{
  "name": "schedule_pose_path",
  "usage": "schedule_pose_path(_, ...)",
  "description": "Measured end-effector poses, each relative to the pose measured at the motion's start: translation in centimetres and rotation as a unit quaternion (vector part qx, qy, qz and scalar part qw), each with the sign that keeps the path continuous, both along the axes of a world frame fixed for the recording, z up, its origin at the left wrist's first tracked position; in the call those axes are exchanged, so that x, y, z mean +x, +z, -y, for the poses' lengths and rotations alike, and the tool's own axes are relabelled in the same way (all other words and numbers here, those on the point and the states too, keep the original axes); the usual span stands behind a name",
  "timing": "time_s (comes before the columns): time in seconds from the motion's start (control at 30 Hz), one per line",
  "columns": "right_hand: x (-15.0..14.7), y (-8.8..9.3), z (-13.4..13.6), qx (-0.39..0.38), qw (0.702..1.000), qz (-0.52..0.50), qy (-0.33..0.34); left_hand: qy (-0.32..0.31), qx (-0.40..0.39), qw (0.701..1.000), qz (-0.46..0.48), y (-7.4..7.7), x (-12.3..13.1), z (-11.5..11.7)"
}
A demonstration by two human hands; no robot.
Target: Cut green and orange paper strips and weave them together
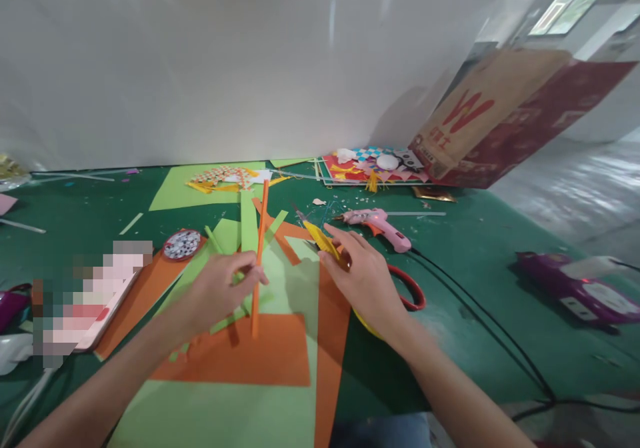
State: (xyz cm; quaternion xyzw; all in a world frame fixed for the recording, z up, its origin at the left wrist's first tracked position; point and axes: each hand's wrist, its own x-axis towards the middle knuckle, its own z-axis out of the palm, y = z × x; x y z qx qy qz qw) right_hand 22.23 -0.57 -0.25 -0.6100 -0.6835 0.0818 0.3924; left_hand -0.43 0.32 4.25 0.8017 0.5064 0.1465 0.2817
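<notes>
My left hand is closed, its fingertips pinching a narrow orange paper strip that stands nearly upright over the papers. My right hand is closed on a yellow pointed tool with a thin dark tip; its exact kind is partly hidden by the fingers. A red loop handle shows beside the right wrist. Under both hands lie light green sheets and an orange sheet. Thin green strips rest near the left hand.
A pink hot glue gun lies right, its black cord running to the front edge. Farther right is a purple power strip. A phone and a round tray of googly eyes are left. A paper bag leans behind.
</notes>
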Motion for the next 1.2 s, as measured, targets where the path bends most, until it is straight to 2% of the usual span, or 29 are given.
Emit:
schedule_pose_path(0.1, -0.1, 0.3, 0.1, -0.001, 1.000, -0.030, 0.000, -0.016, -0.149, 0.982, 0.116, 0.3, 1.9, 2.1)
schedule_pose_path(0.17, -0.1, 0.2, 0.1, 0.002, 0.999, -0.039, 0.002, -0.046, -0.186, 0.975, 0.113, -0.1, 2.6, 2.7)
schedule_pose_path(0.23, -0.2, 0.1, 0.1, -0.001, 0.999, -0.047, 0.003, -0.049, -0.174, 0.980, 0.085, -0.7, 2.7, 2.5)
schedule_pose_path(0.33, -0.2, 0.0, 0.1, -0.013, 0.998, -0.060, 0.000, -0.020, -0.124, 0.991, 0.043, -1.3, 1.7, 1.7)
schedule_pose_path(0.43, -0.1, 0.1, 0.2, -0.036, 0.995, -0.091, 0.000, 0.026, -0.073, 0.997, 0.008, -1.0, 0.7, 1.0)
schedule_pose_path(0.5, -0.3, 0.2, 0.4, -0.082, 0.984, -0.154, 0.021, 0.063, -0.056, 0.996, 0.006, -0.5, 0.4, 1.0)
schedule_pose_path(0.57, -0.7, 0.3, 0.6, -0.160, 0.947, -0.270, 0.072, 0.086, -0.059, 0.994, 0.026, -0.1, 0.4, 1.4)
schedule_pose_path(0.63, -1.4, 0.3, 0.7, -0.235, 0.876, -0.402, 0.126, 0.081, -0.084, 0.991, 0.061, -0.1, 0.5, 1.9)
schedule_pose_path(0.7, -2.3, 0.2, 0.7, -0.280, 0.813, -0.489, 0.148, 0.059, -0.130, 0.986, 0.083, -0.5, 0.7, 2.5)
schedule_pose_path(0.77, -3.0, -0.1, 0.5, -0.290, 0.791, -0.520, 0.141, 0.045, -0.166, 0.982, 0.073, -1.1, 0.8, 3.0)
schedule_pose_path(0.83, -3.4, -0.5, 0.1, -0.263, 0.803, -0.522, 0.117, 0.051, -0.167, 0.984, 0.043, -1.7, 0.9, 3.2)
schedule_pose_path(0.93, -3.4, -0.9, -0.5, -0.195, 0.824, -0.527, 0.072, 0.045, -0.102, 0.993, -0.050, -1.9, 1.3, 3.3)
schedule_pose_path(1.0, -3.0, -1.0, -0.7, -0.169, 0.817, -0.549, 0.061, 0.021, -0.020, 0.989, -0.147, -1.8, 1.4, 3.3)
schedule_pose_path(1.07, -2.6, -0.9, -0.6, -0.155, 0.806, -0.568, 0.060, -0.011, 0.072, 0.972, -0.222, -1.8, 1.2, 3.3)
schedule_pose_path(1.13, -2.3, -0.7, -0.5, -0.149, 0.804, -0.573, 0.057, -0.070, 0.165, 0.956, -0.233, -2.2, 0.6, 3.4)
schedule_pose_path(1.2, -2.2, -0.4, -0.3, -0.148, 0.808, -0.568, 0.054, -0.154, 0.251, 0.937, -0.189, -2.8, -0.3, 3.4)
